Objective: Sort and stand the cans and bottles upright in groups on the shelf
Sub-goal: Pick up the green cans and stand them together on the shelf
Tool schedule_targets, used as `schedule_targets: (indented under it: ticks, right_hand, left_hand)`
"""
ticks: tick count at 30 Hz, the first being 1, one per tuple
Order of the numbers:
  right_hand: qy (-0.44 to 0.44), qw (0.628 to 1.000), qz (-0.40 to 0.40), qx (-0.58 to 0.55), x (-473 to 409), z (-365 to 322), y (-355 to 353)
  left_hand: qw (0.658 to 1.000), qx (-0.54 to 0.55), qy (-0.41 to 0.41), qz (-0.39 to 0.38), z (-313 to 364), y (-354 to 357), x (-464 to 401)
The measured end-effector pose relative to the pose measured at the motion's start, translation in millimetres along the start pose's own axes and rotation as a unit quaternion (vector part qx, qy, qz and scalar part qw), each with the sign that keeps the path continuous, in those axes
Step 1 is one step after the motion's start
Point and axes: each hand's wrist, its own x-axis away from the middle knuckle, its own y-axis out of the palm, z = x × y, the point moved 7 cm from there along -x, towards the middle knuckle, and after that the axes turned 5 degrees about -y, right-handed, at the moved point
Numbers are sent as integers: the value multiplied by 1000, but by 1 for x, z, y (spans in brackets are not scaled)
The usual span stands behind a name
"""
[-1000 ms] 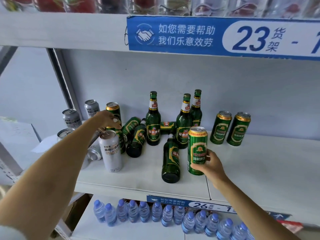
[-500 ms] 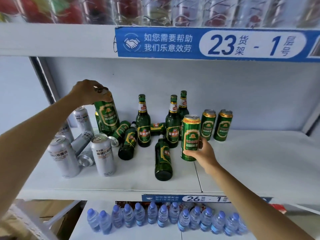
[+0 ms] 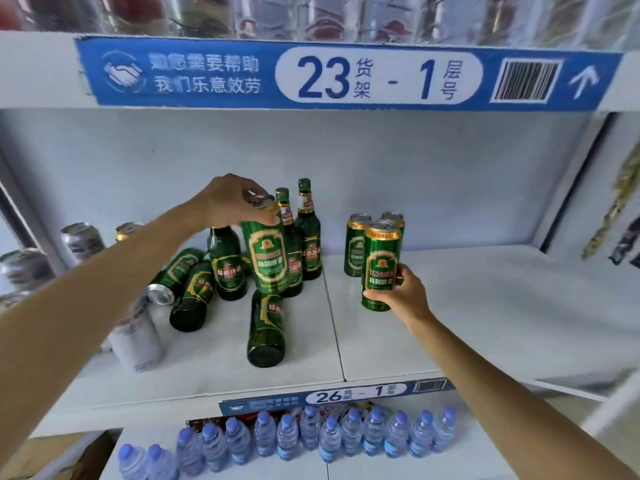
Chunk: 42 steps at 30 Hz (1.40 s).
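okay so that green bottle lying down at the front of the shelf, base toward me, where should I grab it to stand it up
Probably grip the lying bottle around its wide body near the base, fingers coming down from above. The base faces the shelf's front edge and is nearest; its neck is hidden behind the held can.

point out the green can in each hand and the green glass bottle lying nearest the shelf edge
green can in left hand [image 3: 266, 254], head view, label middle
green can in right hand [image 3: 380, 265], head view, label middle
lying green glass bottle [image 3: 267, 327], head view, lower body

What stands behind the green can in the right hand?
Behind the can in the right hand, two more green cans stand upright: one mostly visible, the other showing only its top. Their bases near the held can are covered.
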Motion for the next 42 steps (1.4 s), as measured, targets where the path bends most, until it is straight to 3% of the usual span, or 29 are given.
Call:
schedule_targets:
  ticks: [7, 14, 25, 42]
  right_hand:
    - [4, 999, -4, 52, -52, 40, -52]
    - [-2, 997, -28, 74, -99, 80, -58]
    - [-22, 993, -72, 91, -123, 108, -40]
    - [-20, 990, -87, 110, -128, 109, -29]
  left_hand:
    - [999, 0, 1, -35, 62, 110, -37]
    - [999, 0, -24, -33, 88, 178, -76]
    - [997, -36, -43, -51, 96, 222, -99]
    - [994, -58, -46, -84, 98, 232, -100]
